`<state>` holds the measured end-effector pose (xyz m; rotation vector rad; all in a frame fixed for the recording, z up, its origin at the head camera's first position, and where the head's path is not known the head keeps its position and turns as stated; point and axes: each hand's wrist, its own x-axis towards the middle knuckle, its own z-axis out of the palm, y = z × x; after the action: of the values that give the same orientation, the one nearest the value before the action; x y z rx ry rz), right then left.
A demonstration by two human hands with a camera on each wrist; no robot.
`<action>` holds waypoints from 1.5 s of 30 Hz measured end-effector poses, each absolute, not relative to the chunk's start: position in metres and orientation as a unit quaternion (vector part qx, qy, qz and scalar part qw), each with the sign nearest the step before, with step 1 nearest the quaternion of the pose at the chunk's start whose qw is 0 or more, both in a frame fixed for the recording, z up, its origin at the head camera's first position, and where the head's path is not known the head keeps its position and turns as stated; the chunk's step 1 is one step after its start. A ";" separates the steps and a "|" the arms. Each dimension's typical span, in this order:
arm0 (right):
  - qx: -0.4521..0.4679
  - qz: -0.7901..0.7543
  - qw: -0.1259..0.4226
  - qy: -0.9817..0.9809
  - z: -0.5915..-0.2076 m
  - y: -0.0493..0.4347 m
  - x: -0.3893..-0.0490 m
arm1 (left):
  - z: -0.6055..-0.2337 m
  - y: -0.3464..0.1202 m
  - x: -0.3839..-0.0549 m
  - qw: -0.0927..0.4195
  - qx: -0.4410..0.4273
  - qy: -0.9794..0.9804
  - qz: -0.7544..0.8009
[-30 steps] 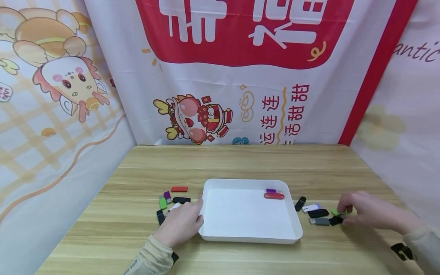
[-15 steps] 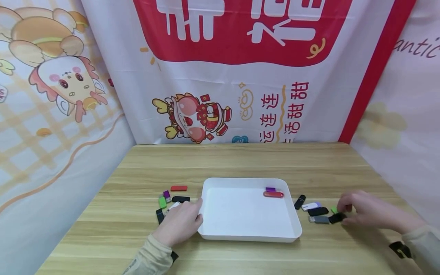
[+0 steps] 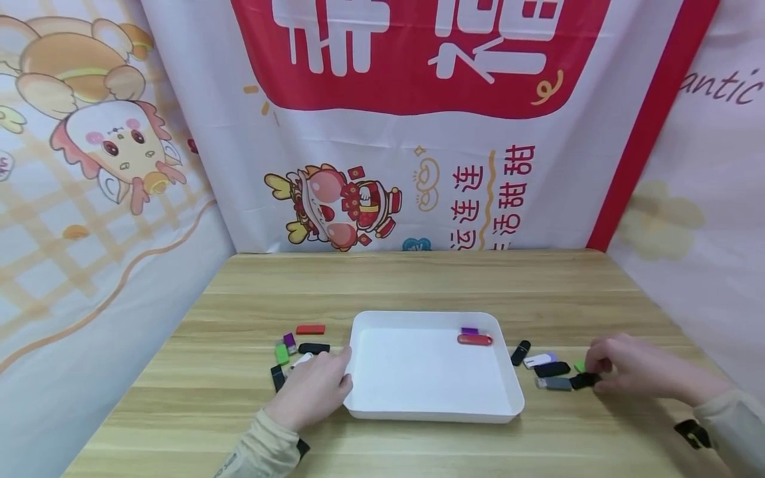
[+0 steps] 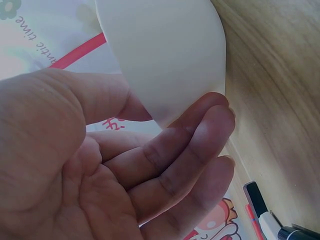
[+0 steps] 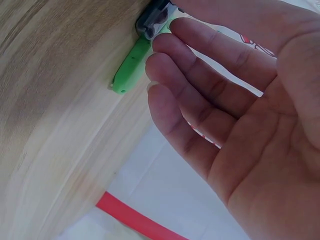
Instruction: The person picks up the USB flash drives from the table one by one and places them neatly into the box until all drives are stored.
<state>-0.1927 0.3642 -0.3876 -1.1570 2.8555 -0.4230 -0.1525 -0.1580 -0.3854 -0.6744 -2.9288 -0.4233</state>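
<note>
A shallow white tray (image 3: 433, 372) sits mid-table, with a red USB drive (image 3: 475, 339) and a purple one (image 3: 469, 330) inside. My left hand (image 3: 317, 388) holds its left wall. In the left wrist view the thumb passes behind the tray wall (image 4: 165, 55), while the fingers lie against the outer side. On the right, thumb and index finger of my right hand (image 3: 633, 368) pinch the end of a black USB drive (image 3: 582, 380); their contact is partly hidden. A green USB drive (image 5: 131, 67) lies beneath it, beside the fingertips.
Several USB drives lie left of the tray, including a red one (image 3: 310, 329) and a green one (image 3: 281, 354). To its right lie a grey drive (image 3: 554, 384), a white-purple one (image 3: 540, 360) and black ones. Cloth banners (image 3: 418, 133) enclose the table.
The right fingers have closed in slightly around the black USB drive, covering more of the green one. The left hand and the tray stay in place.
</note>
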 end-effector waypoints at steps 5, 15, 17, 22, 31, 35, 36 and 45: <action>-0.360 -0.141 0.033 0.922 -0.387 0.365 -0.193 | -0.385 -0.157 -0.153 0.050 -0.223 -0.964 -0.138; -0.364 -0.129 0.037 0.922 -0.386 0.361 -0.194 | -0.386 -0.157 -0.151 0.057 -0.221 -0.964 -0.135; -0.357 -0.121 0.040 0.925 -0.387 0.360 -0.194 | -0.387 -0.157 -0.151 0.056 -0.220 -0.965 -0.135; -0.351 -0.113 0.038 0.929 -0.388 0.359 -0.196 | -0.387 -0.157 -0.151 0.050 -0.217 -0.965 -0.137; -0.351 -0.113 0.050 0.928 -0.390 0.360 -0.198 | -0.387 -0.156 -0.151 0.049 -0.215 -0.966 -0.137; -0.359 -0.113 0.046 0.926 -0.390 0.360 -0.198 | -0.386 -0.155 -0.151 0.042 -0.211 -0.967 -0.138; -0.362 -0.113 0.042 0.925 -0.390 0.359 -0.198 | -0.386 -0.155 -0.151 0.038 -0.209 -0.967 -0.139; -0.364 -0.112 0.039 0.924 -0.393 0.360 -0.197 | -0.385 -0.155 -0.151 0.025 -0.205 -0.968 -0.142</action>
<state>-0.1968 0.3597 -0.3929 -1.1148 2.8319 -0.3437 -0.1510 -0.1553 -0.3850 -0.6337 -2.9937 -0.4404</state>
